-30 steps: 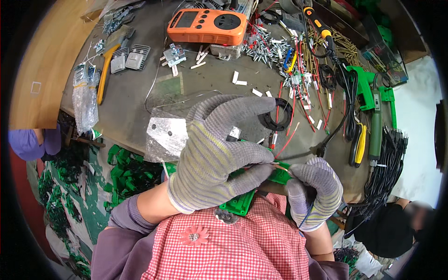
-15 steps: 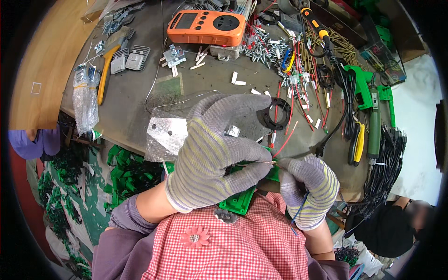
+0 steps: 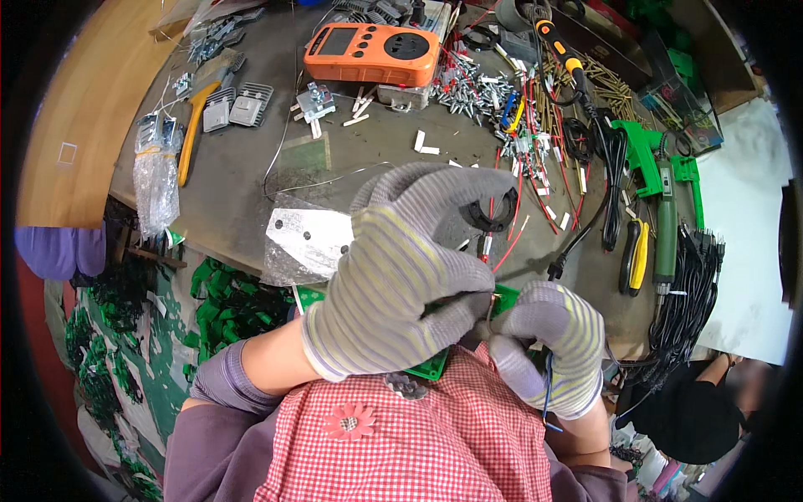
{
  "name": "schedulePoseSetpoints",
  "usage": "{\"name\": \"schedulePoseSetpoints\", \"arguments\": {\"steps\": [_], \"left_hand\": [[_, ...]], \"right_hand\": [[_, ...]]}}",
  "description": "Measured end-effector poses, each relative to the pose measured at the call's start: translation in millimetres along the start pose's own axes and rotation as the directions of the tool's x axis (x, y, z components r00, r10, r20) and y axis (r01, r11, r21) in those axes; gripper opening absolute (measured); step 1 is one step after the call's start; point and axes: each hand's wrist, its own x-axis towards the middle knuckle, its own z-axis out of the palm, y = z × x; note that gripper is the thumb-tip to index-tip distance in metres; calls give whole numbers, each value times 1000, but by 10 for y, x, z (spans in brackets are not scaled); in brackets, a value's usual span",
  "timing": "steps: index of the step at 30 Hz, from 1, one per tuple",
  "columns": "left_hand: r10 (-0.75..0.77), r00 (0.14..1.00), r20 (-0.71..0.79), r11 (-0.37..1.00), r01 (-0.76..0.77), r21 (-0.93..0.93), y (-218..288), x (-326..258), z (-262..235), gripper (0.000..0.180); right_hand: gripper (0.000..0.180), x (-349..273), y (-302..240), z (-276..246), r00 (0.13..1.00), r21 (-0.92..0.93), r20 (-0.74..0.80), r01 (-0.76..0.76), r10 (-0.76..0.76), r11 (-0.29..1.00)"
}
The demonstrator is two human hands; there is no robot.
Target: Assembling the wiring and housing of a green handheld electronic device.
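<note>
Both hands wear grey knit gloves and meet close to my chest over a green circuit board (image 3: 435, 366), which they mostly hide. My left hand (image 3: 401, 268) curls over the board, thumb and fingers pinched at its right edge. My right hand (image 3: 556, 343) grips the board's right side (image 3: 504, 298) and pinches something small where the two hands touch; a thin blue wire (image 3: 547, 393) hangs from it. A clear plastic bag with a white label (image 3: 305, 238) lies just left of my left hand.
An orange meter (image 3: 372, 54) sits at the table's far side. Red wires and metal parts (image 3: 510, 109) are scattered at the right, beside a green power tool (image 3: 665, 226), black cables (image 3: 694, 293) and a yellow-handled tool (image 3: 191, 138). Green boards (image 3: 226, 301) pile below the table.
My right hand has closed in against the left hand at the board's right edge. The left hand has shifted slightly right over the board.
</note>
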Motion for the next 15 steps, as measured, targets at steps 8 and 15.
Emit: {"name": "schedulePoseSetpoints", "arguments": {"steps": [8, 15], "left_hand": [[19, 998, 62, 997, -24, 69, 153, 39, 15, 16], [-59, 998, 6, 969, 59, -239, -25, -3, 17, 13]], "right_hand": [[17, 86, -60, 66, 989, -234, -132, 31, -63, 972], [16, -28, 51, 61, 989, -376, -87, 76, -117, 924]]}}
